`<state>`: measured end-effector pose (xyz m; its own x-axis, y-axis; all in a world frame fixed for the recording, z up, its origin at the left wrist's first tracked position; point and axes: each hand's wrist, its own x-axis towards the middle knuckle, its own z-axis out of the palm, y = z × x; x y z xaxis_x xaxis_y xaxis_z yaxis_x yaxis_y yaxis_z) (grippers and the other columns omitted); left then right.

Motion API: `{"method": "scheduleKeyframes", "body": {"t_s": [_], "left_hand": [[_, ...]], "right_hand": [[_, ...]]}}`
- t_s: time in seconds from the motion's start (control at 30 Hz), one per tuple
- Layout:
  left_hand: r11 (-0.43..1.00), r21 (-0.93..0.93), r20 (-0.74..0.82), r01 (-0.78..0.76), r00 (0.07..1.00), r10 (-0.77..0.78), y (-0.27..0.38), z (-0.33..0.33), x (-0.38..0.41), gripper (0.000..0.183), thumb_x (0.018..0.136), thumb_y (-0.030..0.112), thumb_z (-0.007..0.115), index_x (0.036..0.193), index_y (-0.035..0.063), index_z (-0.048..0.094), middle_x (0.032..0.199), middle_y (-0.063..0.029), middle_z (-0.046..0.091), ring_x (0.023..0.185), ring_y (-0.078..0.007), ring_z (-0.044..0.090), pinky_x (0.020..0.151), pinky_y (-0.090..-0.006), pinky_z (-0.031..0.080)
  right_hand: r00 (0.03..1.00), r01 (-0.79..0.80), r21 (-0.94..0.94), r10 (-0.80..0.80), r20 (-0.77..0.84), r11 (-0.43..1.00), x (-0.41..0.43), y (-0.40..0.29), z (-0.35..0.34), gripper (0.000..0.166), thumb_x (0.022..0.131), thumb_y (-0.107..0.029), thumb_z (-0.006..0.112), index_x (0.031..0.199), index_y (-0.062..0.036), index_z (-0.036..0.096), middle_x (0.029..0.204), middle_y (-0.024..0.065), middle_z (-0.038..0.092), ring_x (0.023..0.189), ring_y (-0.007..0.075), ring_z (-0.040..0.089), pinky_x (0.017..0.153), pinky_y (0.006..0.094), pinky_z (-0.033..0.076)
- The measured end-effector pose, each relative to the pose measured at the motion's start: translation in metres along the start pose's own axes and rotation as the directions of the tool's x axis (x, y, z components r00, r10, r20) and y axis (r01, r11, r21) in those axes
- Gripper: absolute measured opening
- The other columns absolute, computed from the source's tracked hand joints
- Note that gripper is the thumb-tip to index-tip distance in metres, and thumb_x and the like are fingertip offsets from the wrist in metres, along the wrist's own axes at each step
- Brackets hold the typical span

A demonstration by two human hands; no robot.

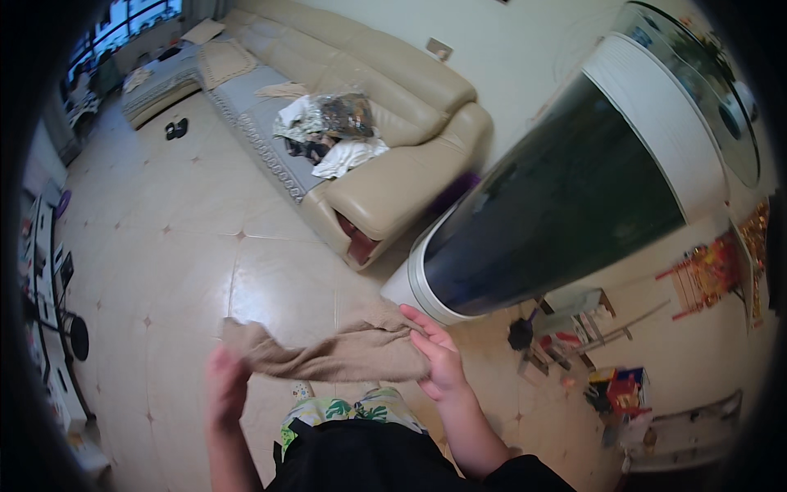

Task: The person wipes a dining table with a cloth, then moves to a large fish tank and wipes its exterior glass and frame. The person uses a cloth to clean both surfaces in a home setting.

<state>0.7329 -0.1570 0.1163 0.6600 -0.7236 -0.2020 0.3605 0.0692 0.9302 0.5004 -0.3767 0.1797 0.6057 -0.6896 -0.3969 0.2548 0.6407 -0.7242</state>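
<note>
A light-brown cloth (335,353), soft and creased, is stretched sideways in front of my body, above the tiled floor. Its left end is held by my left hand (229,382), which is blurred. At the other end my right hand (438,357) grips the cloth between thumb and fingers. The cloth sags a little between the two hands, and its upper right part lies near the white base of a tall, dark cylindrical tank (553,203).
A beige leather sofa (399,184) stands ahead, with a pile of clothes (350,154) and a clear plastic bag (347,115) on its seat. Black slippers (176,129) lie on the floor. A low white cabinet (61,387) runs along the left; boxes and bags (624,390) stand at the right.
</note>
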Motion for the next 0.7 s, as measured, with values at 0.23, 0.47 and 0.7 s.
{"method": "scheduleKeyframes", "body": {"t_s": [0.23,0.47,0.7], "left_hand": [[0.927,-0.308,0.447,-0.214,0.828,0.340,0.052,0.045,-0.015,0.030,0.093,0.027,0.054,0.109,0.0027,0.059,0.101,-0.0040,0.062,0.090,-0.0139,0.056,0.084,-0.0303,0.043],[0.780,0.360,0.739,-0.511,0.667,0.096,0.024,0.151,-0.008,0.032,0.090,0.026,0.055,0.111,0.0024,0.058,0.108,-0.0068,0.062,0.097,-0.0184,0.058,0.092,-0.0335,0.043],[-0.263,0.265,0.936,-0.928,0.313,-0.160,-0.024,0.261,-0.012,0.037,0.081,0.027,0.062,0.109,0.0048,0.058,0.114,-0.0068,0.061,0.103,-0.0201,0.058,0.095,-0.0365,0.043]], "right_hand": [[0.935,0.227,0.110,-0.248,0.254,0.968,-0.060,-0.007,0.025,0.041,0.094,0.000,0.042,0.135,-0.0016,0.044,0.130,0.0133,0.053,0.117,0.0193,0.052,0.099,0.0319,0.042],[0.957,0.281,0.133,-0.267,-0.117,0.950,-0.046,0.015,-0.031,0.044,0.095,-0.001,0.039,0.139,-0.0019,0.039,0.132,0.0113,0.051,0.119,0.0175,0.050,0.103,0.0306,0.038],[0.873,0.371,0.138,-0.294,-0.390,0.918,-0.044,0.018,-0.114,0.047,0.095,-0.005,0.041,0.141,-0.0064,0.036,0.137,0.0129,0.046,0.103,0.0220,0.059,0.084,0.0329,0.049]]}}
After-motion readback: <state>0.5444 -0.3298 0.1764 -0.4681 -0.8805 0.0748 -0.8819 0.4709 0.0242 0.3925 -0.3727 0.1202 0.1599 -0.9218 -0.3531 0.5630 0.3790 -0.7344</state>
